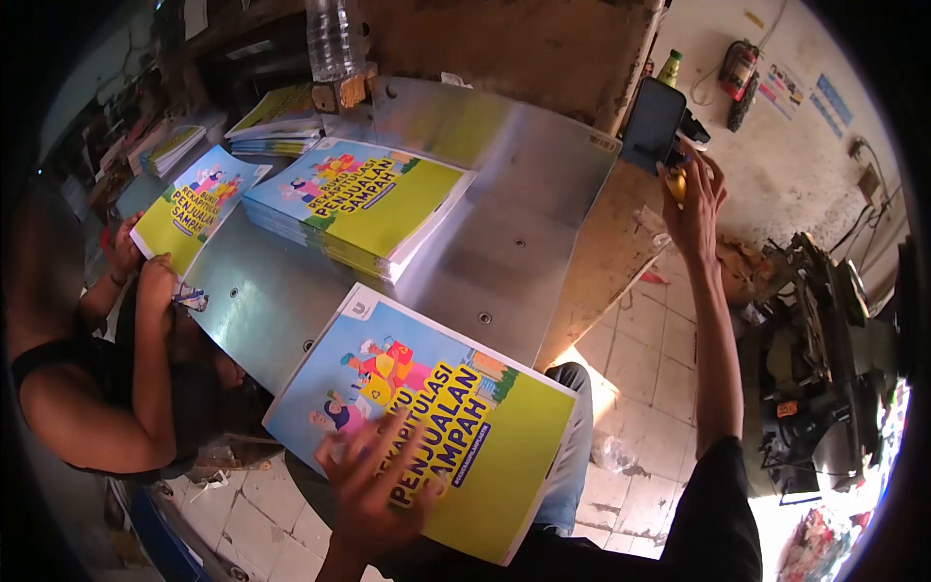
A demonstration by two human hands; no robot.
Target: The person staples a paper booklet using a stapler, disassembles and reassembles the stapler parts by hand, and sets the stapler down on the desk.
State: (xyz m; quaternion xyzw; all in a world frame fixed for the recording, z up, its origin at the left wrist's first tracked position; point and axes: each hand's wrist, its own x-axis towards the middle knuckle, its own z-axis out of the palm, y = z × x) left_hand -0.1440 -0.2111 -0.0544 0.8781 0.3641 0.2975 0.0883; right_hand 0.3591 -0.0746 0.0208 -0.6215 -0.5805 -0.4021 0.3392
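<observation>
My left hand [378, 485] lies with its fingers spread over the cover of a blue and green book [524, 436] at the front edge of the metal table; it is slightly blurred. Out at the right, my right hand [693, 194] has its fingers bent round a small yellow thing [677, 184], close beside a dark phone [655, 118]. Behind the front book, a stack of the same books [364, 194] stands on the metal tabletop [495, 252].
At the left a co-worker's hands [155, 281] hold another such book [199, 204]. More books [276, 121] lie at the back left. A clear plastic bottle [335, 44] stands on a wooden block [339, 94]. A fire extinguisher [740, 68] hangs on the wall.
</observation>
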